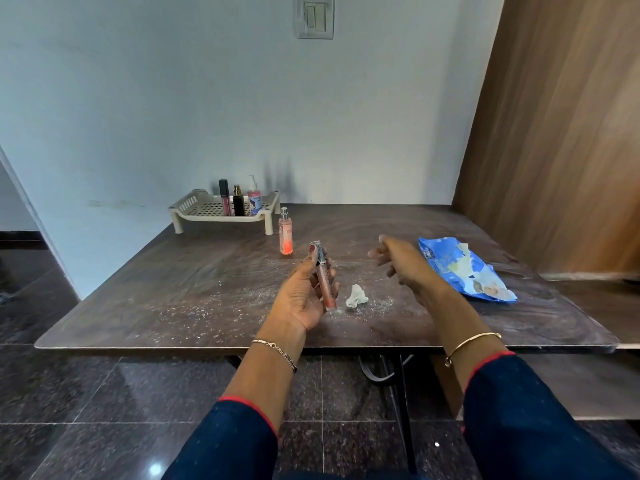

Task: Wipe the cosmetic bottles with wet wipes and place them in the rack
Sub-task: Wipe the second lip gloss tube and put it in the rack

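Dark wood-grain table (173, 289), centre of frame, dusted with white specks (377, 303). Cream rack (221, 220) at upper-left corner; pink spray bottle (286, 237) upright just right of it. Crumpled wipe (356, 296) mid-table. Blue wipes pack (464, 268) at right.

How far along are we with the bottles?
Done: three stand in the rack: a black-capped gloss, a black bottle, a pump bottle. In hand: the left hand holds a gloss tube; the right hand is open, with a crumpled wipe on the table between them. Left: rack that tube, then wipe and rack the spray bottle standing on the table beside the rack.
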The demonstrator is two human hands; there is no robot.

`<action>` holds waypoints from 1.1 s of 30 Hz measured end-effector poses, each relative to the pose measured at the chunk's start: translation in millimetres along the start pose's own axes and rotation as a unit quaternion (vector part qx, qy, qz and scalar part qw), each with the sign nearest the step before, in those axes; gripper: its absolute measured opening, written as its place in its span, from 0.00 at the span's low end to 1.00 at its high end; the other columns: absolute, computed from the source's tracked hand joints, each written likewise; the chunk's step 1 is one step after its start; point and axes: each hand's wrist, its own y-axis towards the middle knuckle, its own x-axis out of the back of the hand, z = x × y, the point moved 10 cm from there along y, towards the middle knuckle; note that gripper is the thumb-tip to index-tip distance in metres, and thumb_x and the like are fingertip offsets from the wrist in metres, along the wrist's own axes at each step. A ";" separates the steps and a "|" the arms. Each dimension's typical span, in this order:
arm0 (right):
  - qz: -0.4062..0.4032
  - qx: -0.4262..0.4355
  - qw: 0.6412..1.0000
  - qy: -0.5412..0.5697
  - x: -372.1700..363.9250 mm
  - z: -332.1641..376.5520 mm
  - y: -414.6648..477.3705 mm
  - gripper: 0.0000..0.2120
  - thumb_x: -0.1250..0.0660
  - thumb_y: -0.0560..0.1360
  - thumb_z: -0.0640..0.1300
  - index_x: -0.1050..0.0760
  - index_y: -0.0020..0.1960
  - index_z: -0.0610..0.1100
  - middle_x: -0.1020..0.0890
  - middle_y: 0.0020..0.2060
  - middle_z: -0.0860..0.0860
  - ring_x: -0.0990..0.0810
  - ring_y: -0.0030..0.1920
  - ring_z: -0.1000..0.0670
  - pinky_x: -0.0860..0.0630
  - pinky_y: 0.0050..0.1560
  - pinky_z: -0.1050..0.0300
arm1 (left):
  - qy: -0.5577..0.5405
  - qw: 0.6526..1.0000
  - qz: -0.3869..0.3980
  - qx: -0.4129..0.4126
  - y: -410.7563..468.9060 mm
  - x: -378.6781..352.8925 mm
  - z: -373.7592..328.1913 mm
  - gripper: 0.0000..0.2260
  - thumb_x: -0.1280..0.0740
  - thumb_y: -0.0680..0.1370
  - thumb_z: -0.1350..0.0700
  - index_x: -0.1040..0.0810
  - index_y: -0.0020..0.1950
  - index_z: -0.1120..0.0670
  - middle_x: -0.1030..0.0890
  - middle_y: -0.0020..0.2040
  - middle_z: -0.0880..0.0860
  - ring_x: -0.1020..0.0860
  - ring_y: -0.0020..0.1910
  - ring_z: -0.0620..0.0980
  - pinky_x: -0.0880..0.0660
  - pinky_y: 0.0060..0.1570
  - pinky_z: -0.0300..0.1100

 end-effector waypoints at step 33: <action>0.189 0.257 0.947 -0.048 -219.3 234.7 112.0 0.10 0.33 0.75 0.33 0.23 0.56 0.39 0.17 0.51 0.42 0.20 0.45 0.51 0.24 0.41 0.66 | 0.181 0.976 -0.074 -0.096 18.2 129.3 -196.9 0.09 0.31 0.74 0.61 0.20 0.54 0.58 0.20 0.35 0.49 0.26 0.30 0.44 0.29 0.31 0.35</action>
